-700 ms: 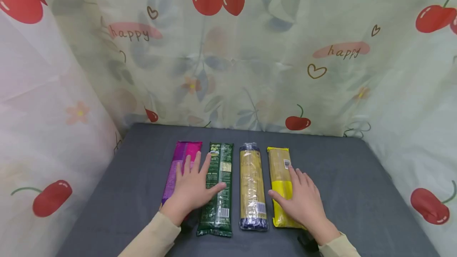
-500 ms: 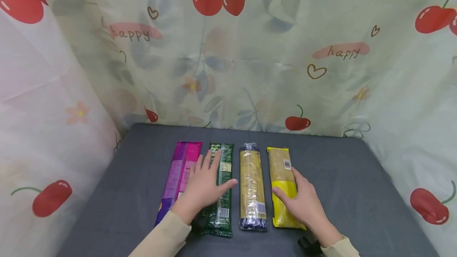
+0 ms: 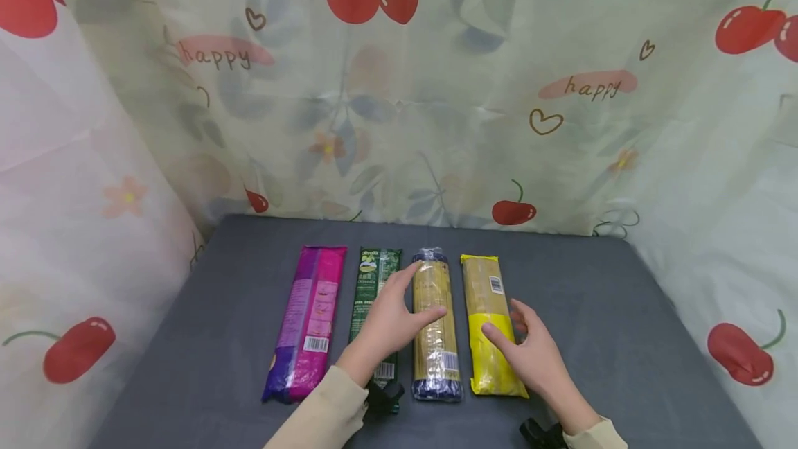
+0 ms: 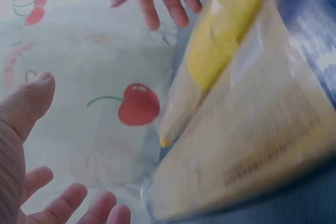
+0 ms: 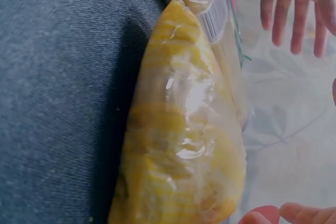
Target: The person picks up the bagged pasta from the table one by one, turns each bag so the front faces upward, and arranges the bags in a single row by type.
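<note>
Four long packs lie side by side. My left hand [image 3: 394, 317] reaches over the green pack [image 3: 368, 276], fingers and thumb spread at the clear spaghetti pack with dark blue ends [image 3: 435, 341]. In the left wrist view this hand [image 4: 26, 124] holds nothing, and a gap shows between its fingers and the spaghetti pack [image 4: 247, 135]. My right hand [image 3: 536, 355] is at the right edge of the yellow pack [image 3: 489, 348], thumb over it and fingers loosely bent. In the right wrist view, fingertips [image 5: 294, 213] show beside the yellow pack [image 5: 178, 129]; contact is unclear.
A purple and pink pack [image 3: 305, 328] lies at the far left of the row. Everything rests on a dark grey table [image 3: 580, 283]. Cherry-printed curtains [image 3: 399, 123] enclose the back and both sides. Dark wrist devices [image 3: 383, 397] sit under the wrists.
My left hand has moved right, from over the purple and green packs to the spaghetti pack. My right hand has shifted slightly to the yellow pack's edge, fingers more bent. The view has shifted slightly.
</note>
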Tool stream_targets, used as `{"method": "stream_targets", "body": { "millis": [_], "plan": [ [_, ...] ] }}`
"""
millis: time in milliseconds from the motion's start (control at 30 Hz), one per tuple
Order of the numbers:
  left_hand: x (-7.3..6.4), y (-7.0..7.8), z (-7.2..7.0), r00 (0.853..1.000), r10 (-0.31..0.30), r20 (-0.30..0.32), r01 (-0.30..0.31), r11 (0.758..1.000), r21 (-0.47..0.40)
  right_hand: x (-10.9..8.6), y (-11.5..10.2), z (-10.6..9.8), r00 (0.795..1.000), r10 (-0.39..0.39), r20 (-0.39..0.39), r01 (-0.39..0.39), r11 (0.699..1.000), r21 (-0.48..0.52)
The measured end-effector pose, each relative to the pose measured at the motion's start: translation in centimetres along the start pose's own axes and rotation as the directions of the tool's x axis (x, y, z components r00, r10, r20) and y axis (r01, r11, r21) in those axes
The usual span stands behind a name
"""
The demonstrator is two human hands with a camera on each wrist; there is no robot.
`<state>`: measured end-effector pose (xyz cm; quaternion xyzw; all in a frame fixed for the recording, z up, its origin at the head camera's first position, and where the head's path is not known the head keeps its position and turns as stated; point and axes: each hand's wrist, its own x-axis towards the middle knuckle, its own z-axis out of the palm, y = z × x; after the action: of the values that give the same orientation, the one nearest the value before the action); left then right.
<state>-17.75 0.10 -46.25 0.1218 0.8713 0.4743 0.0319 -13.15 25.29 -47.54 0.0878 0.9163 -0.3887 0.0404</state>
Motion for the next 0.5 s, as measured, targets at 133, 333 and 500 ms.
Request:
{"method": "stream_targets", "body": {
  "millis": [133, 333, 500],
  "plan": [
    [0.9, 0.5, 1.2, 1.0, -0.002, 0.025, 0.007, 0.984, -0.177, -0.3, 0.6, 0.0, 1.0, 0.02, 0.001, -0.02, 1.0, 0.001],
    [2.1, 1.5, 2.9, 0.998, 0.009, 0.056, 0.003, 0.976, -0.217, -0.6, 1.1, 0.1, 1.0, 0.021, 0.001, -0.021, 1.0, 0.0],
    [3.5, 2.9, 4.7, 0.998, 0.019, 0.058, -0.005, 0.975, -0.221, -1.0, 1.5, 0.1, 1.0, 0.01, 0.002, -0.01, 1.0, 0.003]
  ]
}}
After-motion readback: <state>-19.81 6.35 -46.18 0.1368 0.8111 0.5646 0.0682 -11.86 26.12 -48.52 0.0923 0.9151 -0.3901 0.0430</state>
